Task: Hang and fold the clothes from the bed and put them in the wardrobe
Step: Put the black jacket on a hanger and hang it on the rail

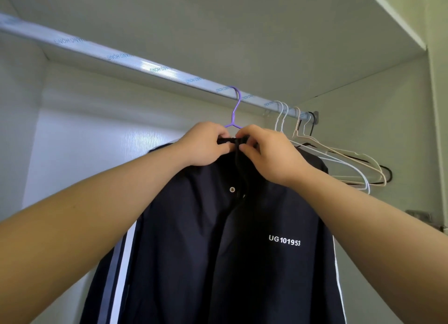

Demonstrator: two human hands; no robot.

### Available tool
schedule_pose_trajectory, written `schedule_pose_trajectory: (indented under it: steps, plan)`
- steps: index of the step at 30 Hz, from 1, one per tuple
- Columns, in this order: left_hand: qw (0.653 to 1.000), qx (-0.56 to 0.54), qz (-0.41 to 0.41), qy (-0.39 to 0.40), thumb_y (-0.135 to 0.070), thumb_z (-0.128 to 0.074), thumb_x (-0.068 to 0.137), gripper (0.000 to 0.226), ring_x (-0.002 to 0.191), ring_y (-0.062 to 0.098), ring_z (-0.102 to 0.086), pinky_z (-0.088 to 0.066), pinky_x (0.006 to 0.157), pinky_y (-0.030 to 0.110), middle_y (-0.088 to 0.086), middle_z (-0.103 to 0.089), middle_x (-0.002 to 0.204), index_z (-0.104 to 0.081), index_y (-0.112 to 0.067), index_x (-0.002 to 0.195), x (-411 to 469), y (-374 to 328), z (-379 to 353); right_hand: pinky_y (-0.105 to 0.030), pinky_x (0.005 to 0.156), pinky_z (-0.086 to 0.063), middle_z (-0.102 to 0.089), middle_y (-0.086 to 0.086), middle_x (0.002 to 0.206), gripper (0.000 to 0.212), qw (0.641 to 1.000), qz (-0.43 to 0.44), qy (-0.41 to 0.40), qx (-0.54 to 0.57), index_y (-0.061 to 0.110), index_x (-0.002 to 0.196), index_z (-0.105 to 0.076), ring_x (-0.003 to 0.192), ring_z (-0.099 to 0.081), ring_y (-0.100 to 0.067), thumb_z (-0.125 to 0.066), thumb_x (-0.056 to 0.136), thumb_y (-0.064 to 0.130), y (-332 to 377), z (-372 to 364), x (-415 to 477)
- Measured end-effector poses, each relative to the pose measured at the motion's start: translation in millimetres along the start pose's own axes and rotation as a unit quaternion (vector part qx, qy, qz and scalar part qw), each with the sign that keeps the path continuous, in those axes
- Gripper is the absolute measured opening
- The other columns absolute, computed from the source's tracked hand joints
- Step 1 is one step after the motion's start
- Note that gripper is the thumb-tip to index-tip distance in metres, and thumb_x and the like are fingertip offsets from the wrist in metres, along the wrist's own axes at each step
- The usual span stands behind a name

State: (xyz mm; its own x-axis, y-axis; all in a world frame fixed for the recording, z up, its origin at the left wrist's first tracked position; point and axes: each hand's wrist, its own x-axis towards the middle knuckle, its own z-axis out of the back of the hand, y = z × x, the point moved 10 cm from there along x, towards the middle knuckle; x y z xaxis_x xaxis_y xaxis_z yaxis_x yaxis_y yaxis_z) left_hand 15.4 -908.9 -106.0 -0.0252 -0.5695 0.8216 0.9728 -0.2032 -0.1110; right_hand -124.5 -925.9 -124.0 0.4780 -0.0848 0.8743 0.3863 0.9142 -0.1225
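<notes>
1. Location: interior of a wardrobe, pale walls, viewed from below; a shelf runs overhead at upper right.
2. Rail: a silver hanging rail crosses from upper left to a bracket at right; it is wrapped in clear film printed with repeated blue lettering.
3. Task item: a dark navy jacket hangs on a purple hanger; the hanger's hook sits over the rail; the garment faces the camera; white text "UG 101953" shows on the chest; white and grey stripes run down the sleeve at left, a thin white stripe down the sleeve at right; one metal snap is visible below the collar.
4. Left hand: raised at the collar, fingers curled in and pinching the dark collar fabric just below the hanger's neck.
5. Right hand: opposite the left, touching or nearly touching it; fingers curled tight and gripping the same collar edge; both forearms are bare.
6. Other items: several empty hangers, white, beige and black, hang bunched on the rail at the right end, just beside the jacket's shoulder.
</notes>
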Motion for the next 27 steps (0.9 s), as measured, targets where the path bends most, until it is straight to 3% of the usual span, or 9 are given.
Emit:
schedule_pose_trajectory:
  steps: [3, 6, 9, 12, 17, 22, 24, 27]
  plan:
    - [0.993, -0.100, 0.048, 0.037, -0.029, -0.072, 0.093, 0.014, 0.060, 0.010, -0.067, -0.052, 0.061, 0.021, -0.003, -0.070, 0.068, -0.069, -0.016, 0.090, -2, 12, -3, -0.045, 0.080, -0.052, -0.066, 0.004, 0.096, 0.020, 1.000, -0.016, 0.010, -0.003, 0.023, 0.120, -0.058, 0.091, -0.058, -0.023, -0.058, 0.099, 0.024, 3, -4, 6]
    - [0.960, -0.241, 0.091, 0.107, -0.017, -0.062, 0.101, 0.013, 0.073, 0.015, -0.074, -0.062, 0.073, 0.026, 0.010, -0.073, 0.083, -0.068, -0.005, 0.099, -5, 16, -10, -0.045, 0.079, -0.053, -0.066, 0.004, 0.096, 0.017, 1.000, -0.022, 0.012, -0.006, 0.022, 0.116, -0.057, 0.090, -0.059, -0.023, -0.058, 0.100, 0.026, 6, -7, 10]
    - [0.922, -0.333, 0.126, 0.149, -0.035, -0.063, 0.099, 0.032, 0.085, 0.024, -0.077, -0.063, 0.076, 0.030, 0.002, -0.078, 0.087, -0.069, -0.005, 0.109, -8, 17, -9, -0.044, 0.075, -0.053, -0.064, 0.004, 0.092, 0.018, 1.000, -0.015, 0.009, -0.004, 0.022, 0.115, -0.055, 0.086, -0.058, -0.023, -0.059, 0.099, 0.029, 10, -9, 12]
    - [0.937, -0.293, 0.100, 0.160, -0.043, -0.073, 0.090, 0.038, 0.083, 0.020, -0.076, -0.059, 0.068, 0.021, -0.004, -0.077, 0.080, -0.073, -0.007, 0.103, -8, 13, -6, -0.042, 0.073, -0.052, -0.062, 0.004, 0.090, 0.021, 1.000, -0.017, -0.002, -0.007, 0.020, 0.114, -0.054, 0.084, -0.059, -0.025, -0.059, 0.099, 0.033, 13, -10, 15]
    - [0.961, -0.234, 0.088, 0.121, -0.023, -0.072, 0.095, 0.016, 0.075, 0.016, -0.076, -0.057, 0.061, 0.021, 0.007, -0.074, 0.087, -0.071, -0.009, 0.099, -3, 16, -3, -0.041, 0.073, -0.052, -0.062, 0.008, 0.080, 0.029, 0.997, -0.057, -0.016, 0.043, 0.020, 0.119, -0.050, 0.075, -0.059, -0.018, -0.064, 0.097, 0.033, 1, -11, 13]
    - [0.983, -0.145, 0.082, 0.078, -0.027, -0.071, 0.096, 0.013, 0.051, 0.007, -0.058, -0.048, 0.057, 0.021, -0.003, -0.067, 0.054, -0.072, -0.015, 0.100, -2, 18, 0, -0.043, 0.074, -0.053, -0.063, 0.005, 0.079, 0.026, 0.994, -0.081, -0.036, 0.058, 0.019, 0.108, -0.045, 0.076, -0.059, -0.019, -0.066, 0.095, 0.027, -7, -9, 5]
    - [0.987, -0.125, 0.079, 0.056, -0.028, -0.072, 0.094, 0.011, 0.049, 0.007, -0.057, -0.047, 0.063, 0.024, -0.002, -0.068, 0.058, -0.073, -0.018, 0.096, 1, 17, 1, -0.045, 0.074, -0.053, -0.063, 0.003, 0.080, 0.023, 0.993, -0.102, -0.039, 0.053, 0.019, 0.102, -0.045, 0.078, -0.060, -0.022, -0.064, 0.094, 0.028, -11, -11, -1]
    - [0.991, -0.109, 0.074, 0.038, -0.026, -0.074, 0.093, 0.007, 0.040, 0.005, -0.050, -0.045, 0.055, 0.020, 0.003, -0.069, 0.071, -0.074, -0.019, 0.093, 4, 12, 2, -0.045, 0.074, -0.055, -0.063, 0.003, 0.081, 0.019, 0.990, -0.134, -0.027, 0.045, 0.021, 0.095, -0.047, 0.078, -0.061, -0.024, -0.063, 0.092, 0.033, -15, -20, -13]
